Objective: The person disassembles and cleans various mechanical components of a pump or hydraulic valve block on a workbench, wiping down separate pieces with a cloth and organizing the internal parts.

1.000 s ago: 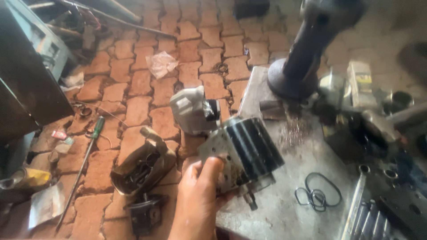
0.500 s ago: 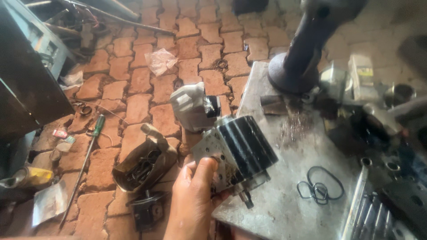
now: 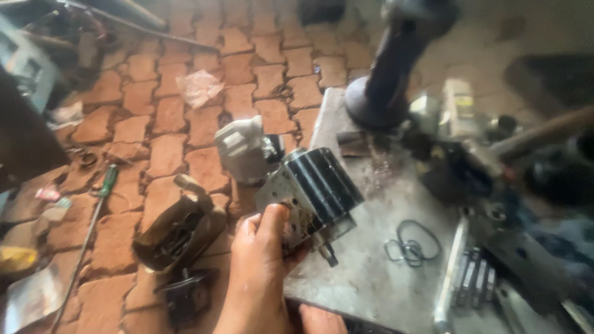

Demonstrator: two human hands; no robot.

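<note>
The left hand (image 3: 263, 272) gripped a black ribbed cylindrical motor unit (image 3: 315, 192) by its grey flat end plate, fingers (image 3: 274, 216) curled closed around the plate's lower corner. The unit lay tilted at the near left corner of the metal desk (image 3: 371, 278), its short shaft pointing down toward the desk surface and part of its body overhanging the edge. Only a sliver of the right hand (image 3: 322, 321) showed below the unit at the bottom of the picture; whether it was open or closed could not be told.

Beside the unit to its left, on the brick floor (image 3: 136, 136), sat a pale grey housing (image 3: 244, 148), and lower left of the unit a brown cast part (image 3: 179, 229) with a dark piece beneath it. Right of the unit, black rubber rings (image 3: 411, 241) lay on the desk, and behind it stood a dark press column (image 3: 387, 74). A green-handled screwdriver (image 3: 93, 210) lay far left of the unit.

The hold looked like the weak point: one hand on a corner of a heavy, probably oily body, poised over the desk's edge. A slip would likely drop it onto the bricks or the cast part below, bending the shaft. Dragging it right could also scatter the rings or pinch them under the plate.
</note>
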